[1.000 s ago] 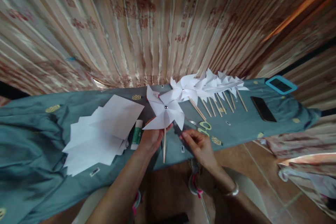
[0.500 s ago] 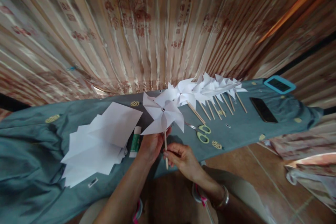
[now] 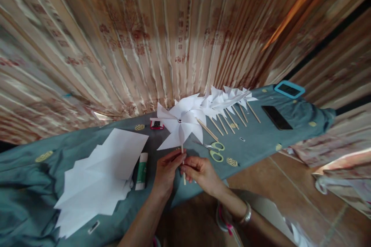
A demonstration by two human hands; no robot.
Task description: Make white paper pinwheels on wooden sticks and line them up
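A white paper pinwheel (image 3: 174, 133) with a silvery pin at its centre stands upright on a thin wooden stick, facing me. My left hand (image 3: 168, 170) pinches the stick just beneath the paper blades. Lower on the same stick, the fingers of my right hand (image 3: 199, 173) are closed round it, close beside the left fingertips. Behind it, several finished pinwheels (image 3: 216, 102) lie in an overlapping row with their sticks pointing towards me. To the left of my hands lies a green and white glue stick (image 3: 142, 171).
A fanned stack of white paper (image 3: 95, 185) covers the left of the cloth-covered table (image 3: 261, 142). Scissors with green handles (image 3: 216, 151) lie right of my hands. A small red box (image 3: 157, 124), a dark phone (image 3: 276, 117) and a blue-framed device (image 3: 290, 89) rest further back. A patterned curtain (image 3: 162, 38) hangs behind.
My left hand has come down from behind the blades to the stick below them. The right hand keeps its grip. The view has shifted, and the red box now shows.
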